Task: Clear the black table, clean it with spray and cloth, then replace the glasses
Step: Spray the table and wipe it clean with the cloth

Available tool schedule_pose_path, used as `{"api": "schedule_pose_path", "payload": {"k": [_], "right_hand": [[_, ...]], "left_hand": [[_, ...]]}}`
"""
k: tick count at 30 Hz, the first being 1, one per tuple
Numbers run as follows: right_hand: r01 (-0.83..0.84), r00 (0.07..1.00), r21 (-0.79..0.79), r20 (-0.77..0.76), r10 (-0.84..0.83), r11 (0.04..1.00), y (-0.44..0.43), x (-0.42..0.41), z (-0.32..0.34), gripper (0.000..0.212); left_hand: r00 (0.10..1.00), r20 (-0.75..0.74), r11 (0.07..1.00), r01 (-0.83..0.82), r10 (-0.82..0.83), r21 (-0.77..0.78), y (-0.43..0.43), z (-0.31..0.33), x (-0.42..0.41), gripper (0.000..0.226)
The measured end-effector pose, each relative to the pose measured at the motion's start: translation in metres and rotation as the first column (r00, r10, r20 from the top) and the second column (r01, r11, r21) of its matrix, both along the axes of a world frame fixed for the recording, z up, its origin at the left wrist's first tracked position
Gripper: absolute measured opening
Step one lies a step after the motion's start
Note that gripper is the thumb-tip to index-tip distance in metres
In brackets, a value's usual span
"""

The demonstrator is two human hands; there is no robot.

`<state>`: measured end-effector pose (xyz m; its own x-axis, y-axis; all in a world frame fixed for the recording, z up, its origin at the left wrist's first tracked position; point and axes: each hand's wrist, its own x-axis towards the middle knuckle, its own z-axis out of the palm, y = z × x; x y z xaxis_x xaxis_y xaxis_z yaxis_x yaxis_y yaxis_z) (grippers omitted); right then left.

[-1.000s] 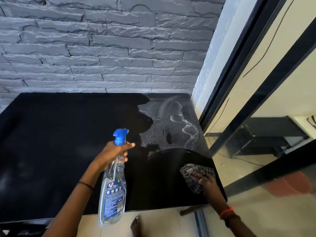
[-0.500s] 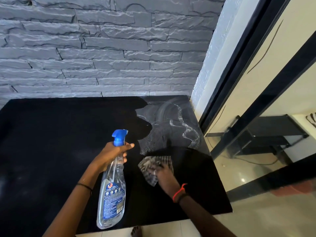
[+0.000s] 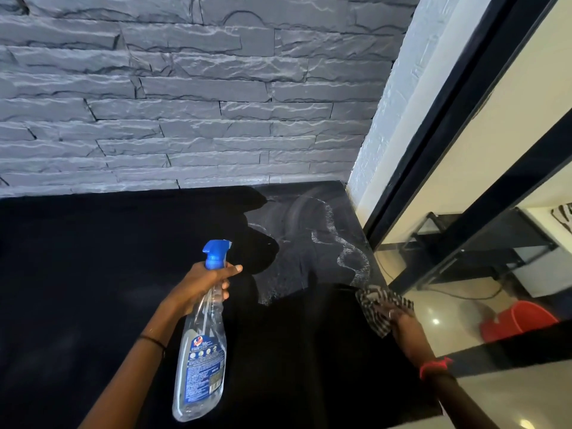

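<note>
The black table point(image 3: 93, 274) fills the lower left, its far right corner streaked with wet spray foam point(image 3: 325, 243). My left hand point(image 3: 204, 284) grips the neck of a clear spray bottle point(image 3: 201, 360) with a blue trigger head, held above the table's middle. My right hand point(image 3: 399, 317) presses a checked cloth point(image 3: 374, 308) onto the table at its right edge, just below the foam. No glasses are in view.
A grey stone wall point(image 3: 185, 103) backs the table. To the right stands a black-framed glass partition point(image 3: 464, 134); a red bucket point(image 3: 520, 320) and a low black stand point(image 3: 483, 243) show through it on the tiled floor.
My right hand swept the cloth from the right edge to the table's middle and back to the right edge. The left hand with the bottle stayed put.
</note>
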<state>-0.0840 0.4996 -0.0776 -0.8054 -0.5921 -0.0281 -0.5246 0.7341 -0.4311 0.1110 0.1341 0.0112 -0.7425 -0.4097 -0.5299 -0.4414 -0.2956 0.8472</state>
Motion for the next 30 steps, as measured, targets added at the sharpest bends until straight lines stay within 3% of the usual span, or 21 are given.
{"api": "schedule_pose_path", "payload": {"k": [3, 5, 6, 8, 10, 11, 13, 15, 20, 23, 25, 30], "right_hand": [[0.043, 0.999, -0.013, 0.017, -0.043, 0.999, -0.044, -0.022, -0.001, 0.036], [-0.063, 0.995, 0.003, 0.080, 0.063, 0.998, -0.079, -0.029, -0.026, 0.037], [-0.102, 0.992, 0.086, 0.087, 0.095, 0.991, -0.097, -0.023, -0.043, 0.039], [-0.217, 0.976, 0.170, 0.024, 0.216, 0.961, -0.131, 0.008, -0.060, 0.041], [-0.425, 0.901, 0.159, -0.025, 0.434, 0.891, -0.153, 0.054, -0.061, 0.038], [-0.527, 0.847, 0.172, 0.030, 0.531, 0.832, -0.152, 0.073, -0.062, 0.038], [-0.623, 0.782, 0.057, 0.064, 0.620, 0.780, -0.139, 0.109, -0.053, 0.039], [-0.662, 0.749, 0.103, 0.077, 0.658, 0.742, -0.117, 0.117, -0.055, 0.041], [-0.574, 0.776, 0.237, -0.148, 0.613, 0.784, -0.060, 0.081, -0.067, 0.036], [-0.415, 0.885, 0.143, -0.166, 0.435, 0.899, -0.039, 0.043, -0.044, 0.030], [-0.246, 0.951, 0.084, -0.171, 0.257, 0.966, -0.032, 0.019, -0.033, 0.044], [0.019, 0.996, 0.049, -0.091, -0.014, 0.999, -0.054, -0.016, -0.014, 0.044]], "left_hand": [[1.000, 0.014, 1.000, 0.007, -0.007, 0.000, -0.007, -0.004, -0.004, 0.023], [1.000, 0.017, 1.000, 0.010, -0.009, -0.003, -0.009, -0.006, -0.007, 0.023], [1.000, 0.019, 1.000, 0.015, -0.015, -0.004, -0.010, -0.007, -0.010, 0.022], [1.000, 0.020, 1.000, 0.024, -0.024, 0.001, -0.012, -0.009, -0.014, 0.022], [0.999, 0.026, 0.999, 0.036, -0.036, 0.015, -0.014, -0.010, -0.018, 0.023], [0.999, 0.032, 0.999, 0.040, -0.040, 0.021, -0.015, -0.011, -0.020, 0.023], [0.998, 0.048, 0.998, 0.048, -0.049, 0.029, -0.017, -0.013, -0.024, 0.022], [0.996, 0.064, 0.998, 0.059, -0.060, 0.031, -0.017, -0.016, -0.027, 0.023], [0.991, 0.104, 0.996, 0.078, -0.081, 0.035, -0.017, -0.026, -0.031, 0.029], [0.986, 0.135, 0.995, 0.089, -0.095, 0.052, -0.014, -0.034, -0.028, 0.031], [0.984, 0.151, 0.995, 0.090, -0.095, 0.045, -0.008, -0.039, -0.028, 0.030], [0.979, 0.156, 0.990, 0.119, -0.129, 0.070, 0.009, -0.048, -0.030, 0.027]]}}
